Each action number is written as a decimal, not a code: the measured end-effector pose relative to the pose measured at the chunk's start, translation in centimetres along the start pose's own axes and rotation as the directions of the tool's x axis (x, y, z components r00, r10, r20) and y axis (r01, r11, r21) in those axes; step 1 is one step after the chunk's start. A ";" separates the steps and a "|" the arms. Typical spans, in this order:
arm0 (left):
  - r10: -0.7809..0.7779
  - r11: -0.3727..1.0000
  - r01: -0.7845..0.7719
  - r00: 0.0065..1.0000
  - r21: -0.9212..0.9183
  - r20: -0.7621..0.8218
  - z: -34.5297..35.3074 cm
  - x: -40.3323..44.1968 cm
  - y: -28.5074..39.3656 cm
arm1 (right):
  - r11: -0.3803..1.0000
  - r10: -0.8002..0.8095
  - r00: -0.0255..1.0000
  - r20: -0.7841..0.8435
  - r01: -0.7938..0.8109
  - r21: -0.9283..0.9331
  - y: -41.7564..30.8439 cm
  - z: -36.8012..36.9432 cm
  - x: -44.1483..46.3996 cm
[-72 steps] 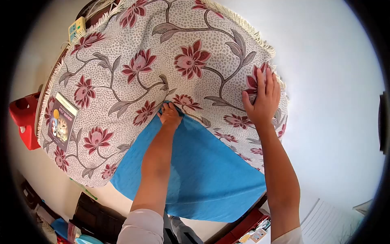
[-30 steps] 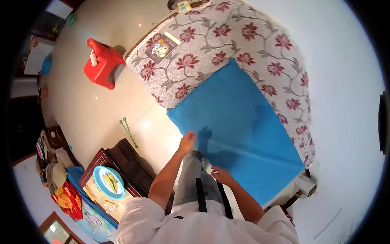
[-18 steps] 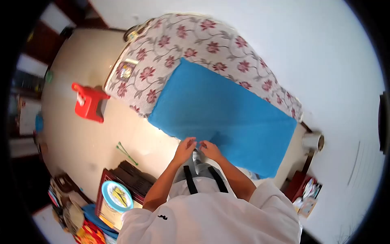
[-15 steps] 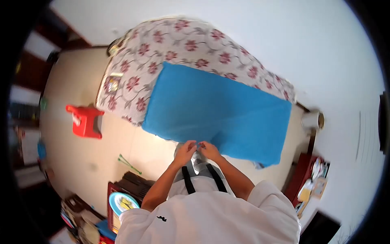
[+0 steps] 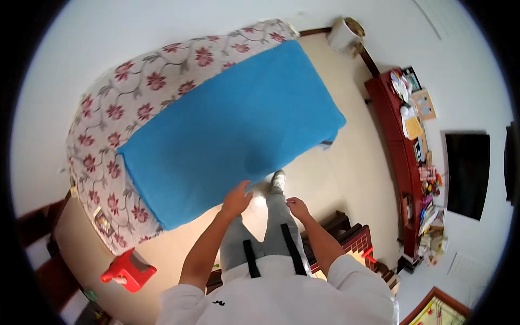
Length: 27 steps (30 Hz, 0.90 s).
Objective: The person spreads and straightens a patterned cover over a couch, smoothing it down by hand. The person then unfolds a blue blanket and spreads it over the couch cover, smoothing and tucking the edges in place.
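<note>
A blue cover (image 5: 227, 124) is spread over a long, low piece of furniture; its near edge runs in front of my body. My left hand (image 5: 236, 199) hangs close to that edge, fingers loosely bent and apart. From this height I cannot tell if it touches the cloth. My right hand (image 5: 297, 207) is lower, beside my right leg, with its fingers loosely curled and no object visible in them. One shoe (image 5: 278, 182) shows on the floor between the hands.
Behind the blue cover lies a flowered cover (image 5: 155, 81). A red stool (image 5: 130, 272) stands at lower left. On the right are a dark red cabinet (image 5: 398, 146) with many items and a wall-mounted black screen (image 5: 468, 174). A white bin (image 5: 342, 36) stands in the far corner.
My view has turned to the right, bringing the cabinet and screen in. My hands, which were close together at the blue cover's edge, have moved apart.
</note>
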<state>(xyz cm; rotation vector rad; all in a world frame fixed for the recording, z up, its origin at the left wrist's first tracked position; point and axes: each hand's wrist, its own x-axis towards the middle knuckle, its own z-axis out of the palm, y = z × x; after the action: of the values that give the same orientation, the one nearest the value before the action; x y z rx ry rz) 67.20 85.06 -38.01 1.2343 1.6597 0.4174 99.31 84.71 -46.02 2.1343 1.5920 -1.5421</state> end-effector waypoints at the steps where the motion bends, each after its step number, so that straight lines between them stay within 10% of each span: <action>1: 0.020 0.998 -0.021 1.000 0.064 0.003 1.0 1.6 0.0 | 0.999 0.025 0.999 -0.026 -0.024 0.027 2.5 -0.7 1.1; 9: 0.100 0.969 -0.086 0.994 0.233 -0.049 14.0 18.6 1.9 | 0.914 0.263 0.917 -0.299 -0.137 0.382 19.5 -9.6 21.0; 13: 0.092 0.958 -0.069 0.993 0.278 -0.071 20.8 27.5 3.4 | 0.663 0.407 0.889 -0.208 -0.131 0.737 20.5 -16.7 32.7; 15: 0.042 0.968 -0.023 0.996 0.249 -0.073 23.4 31.0 4.2 | 0.795 0.156 0.871 -0.466 0.169 0.582 23.6 -18.4 40.1; 17: -0.066 0.987 0.073 0.996 0.142 -0.051 25.9 33.3 5.5 | 0.975 -0.012 0.816 -0.578 0.138 0.174 19.9 -23.1 42.5; 23: 0.119 0.964 -0.081 0.983 0.254 -0.139 29.8 36.4 8.0 | 0.969 0.166 0.842 -0.514 -0.237 -0.075 16.6 -27.6 49.9; 27: -0.020 0.940 0.065 0.990 0.335 -0.136 30.4 37.0 8.0 | 0.941 0.019 0.858 -0.513 -0.189 -0.280 16.7 -29.6 48.8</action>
<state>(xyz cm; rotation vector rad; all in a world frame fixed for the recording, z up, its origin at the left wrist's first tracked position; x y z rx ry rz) 97.38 112.35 -64.42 1.4430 1.9250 0.1910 129.58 127.06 -74.72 2.4954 1.6687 -0.6430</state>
